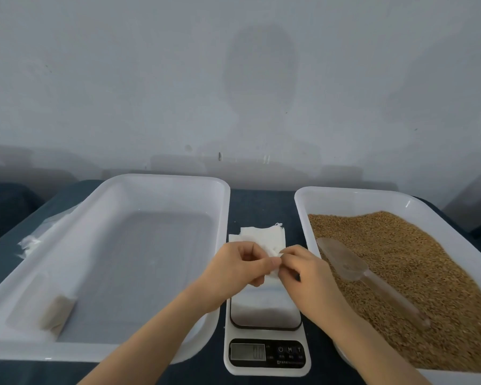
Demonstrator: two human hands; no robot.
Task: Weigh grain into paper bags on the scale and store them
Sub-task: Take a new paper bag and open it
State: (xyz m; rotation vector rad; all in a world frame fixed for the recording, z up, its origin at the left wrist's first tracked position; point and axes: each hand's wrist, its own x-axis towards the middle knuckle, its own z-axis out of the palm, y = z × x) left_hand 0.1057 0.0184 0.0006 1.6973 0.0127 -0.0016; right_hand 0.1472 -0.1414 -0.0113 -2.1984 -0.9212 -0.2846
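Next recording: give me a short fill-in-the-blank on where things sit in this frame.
1. The clear scoop lies on the grain in the tray on the person's ___ side.
2. The left hand and right hand both pinch a white paper ___ above the scale.
3. The left tray holds ___ filled bag.
Missing: right; bag; one.

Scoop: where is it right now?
In the head view, the clear scoop lies on the grain in the right tray, just right of the right hand, untouched.
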